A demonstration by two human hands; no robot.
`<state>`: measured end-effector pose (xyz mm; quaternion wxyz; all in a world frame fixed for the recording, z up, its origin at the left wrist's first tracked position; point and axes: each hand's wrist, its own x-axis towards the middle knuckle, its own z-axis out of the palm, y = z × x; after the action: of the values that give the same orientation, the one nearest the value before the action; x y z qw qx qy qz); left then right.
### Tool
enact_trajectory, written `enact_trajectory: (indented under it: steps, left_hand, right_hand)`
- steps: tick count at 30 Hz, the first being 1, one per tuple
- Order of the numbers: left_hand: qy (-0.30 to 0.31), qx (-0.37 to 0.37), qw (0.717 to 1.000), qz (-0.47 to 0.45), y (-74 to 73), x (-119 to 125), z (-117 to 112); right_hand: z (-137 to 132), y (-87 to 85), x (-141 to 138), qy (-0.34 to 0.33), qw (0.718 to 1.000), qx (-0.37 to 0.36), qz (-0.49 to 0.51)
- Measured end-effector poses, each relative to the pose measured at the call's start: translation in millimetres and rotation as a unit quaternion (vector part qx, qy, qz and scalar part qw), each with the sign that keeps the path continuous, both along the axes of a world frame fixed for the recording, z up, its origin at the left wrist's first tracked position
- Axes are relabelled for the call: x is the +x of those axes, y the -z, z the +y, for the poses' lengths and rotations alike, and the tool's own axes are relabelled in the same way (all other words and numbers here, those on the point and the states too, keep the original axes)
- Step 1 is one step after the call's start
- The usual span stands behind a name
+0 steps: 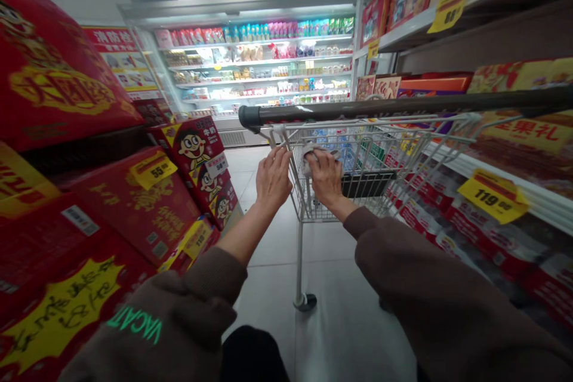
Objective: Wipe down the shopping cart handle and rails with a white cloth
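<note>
A wire shopping cart [299, 197] stands in front of me, its dark handle bar [340, 110] crossing the view. My left hand [274, 179] is at the cart's left rear corner, its fingers curled against the wire frame; the fingertips are partly hidden. In my right hand [326, 178] is a crumpled pale grey cloth [308, 158], bunched under the fingers and pressed to the wires of the cart's near side. A dark panel [367, 185] sits in the basket mesh just right of this hand.
Stacked red gift boxes [138, 203] and milk cartons [201, 155] stand close on the left. Shelves with yellow price tags [495, 194] run along the right. A lit refrigerated display [250, 62] fills the back. A cart wheel [305, 302] rests on the tiled floor [264, 239].
</note>
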<state>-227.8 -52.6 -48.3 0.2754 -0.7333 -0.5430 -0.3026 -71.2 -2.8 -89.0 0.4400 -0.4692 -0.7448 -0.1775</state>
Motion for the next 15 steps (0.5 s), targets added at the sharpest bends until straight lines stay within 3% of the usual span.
enact_trajectory:
  steps: [5, 10, 15]
  left_hand:
    - [-0.019, 0.010, 1.000, 0.014, -10.6, -10, 2]
    - [-0.018, 0.005, 0.999, 0.050, -12.7, -25, 4]
    - [-0.020, 0.006, 0.998, 0.058, -12.9, -30, 6]
  right_hand:
    - [5, 8.3, 0, 0.003, 0.999, 0.039, -0.024]
    - [6, 17.7, -1, -0.057, 0.988, 0.015, -0.141]
    - [2, 5.6, -16, -0.049, 0.992, 0.051, -0.106]
